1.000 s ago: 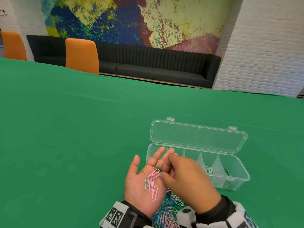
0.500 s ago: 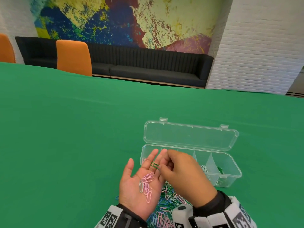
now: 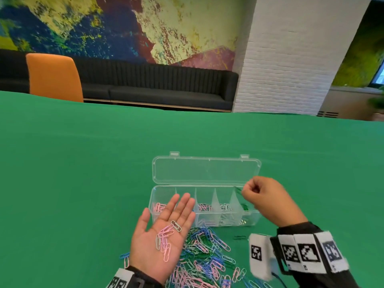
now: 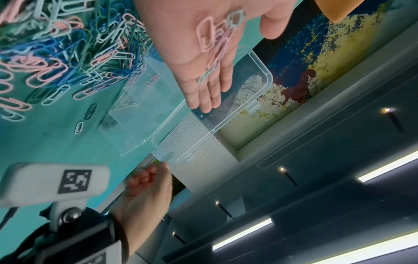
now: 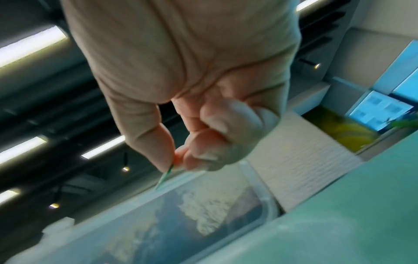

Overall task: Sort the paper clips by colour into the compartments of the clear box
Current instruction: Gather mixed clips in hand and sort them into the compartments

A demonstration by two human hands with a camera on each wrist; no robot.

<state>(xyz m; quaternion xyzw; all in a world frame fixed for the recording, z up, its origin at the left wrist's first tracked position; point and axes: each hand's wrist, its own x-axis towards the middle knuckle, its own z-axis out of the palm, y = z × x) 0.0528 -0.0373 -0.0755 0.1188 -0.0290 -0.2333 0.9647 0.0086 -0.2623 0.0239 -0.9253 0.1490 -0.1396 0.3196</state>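
Right hand has carried its pinched green clip from flat left hand to the box's right end.

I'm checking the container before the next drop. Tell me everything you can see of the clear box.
The clear box is a long, transparent plastic case lying on the green table, its hinged lid open and standing up behind it, two small latch tabs on top. Thin dividers split it into a row of compartments; pink clips lie in the leftmost, green in the rightmost. The left hand hovers before its left end; the right hand is over its right end.
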